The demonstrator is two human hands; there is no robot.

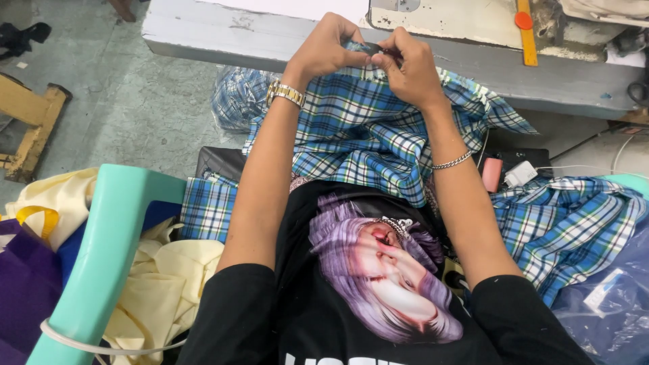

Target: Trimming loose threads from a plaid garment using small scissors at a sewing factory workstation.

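A blue plaid cloth (365, 135) lies across my lap and reaches up to the edge of a grey worktable (270, 40). Both hands meet at the cloth's top edge by the table. My left hand (328, 49), with a gold watch on its wrist, pinches the fabric edge. My right hand (409, 67), with a silver chain bracelet, pinches the same edge right beside it, and a small dark object shows between the fingertips. What that object is I cannot tell.
A mint-green plastic chair arm (108, 243) stands at my left over cream cloth (169, 284) and purple fabric. More plaid cloth (568, 223) lies at my right by a pink object (492, 174) and a white charger (520, 174). A yellow ruler (526, 34) lies on the table. A wooden stool (30, 125) stands on the floor.
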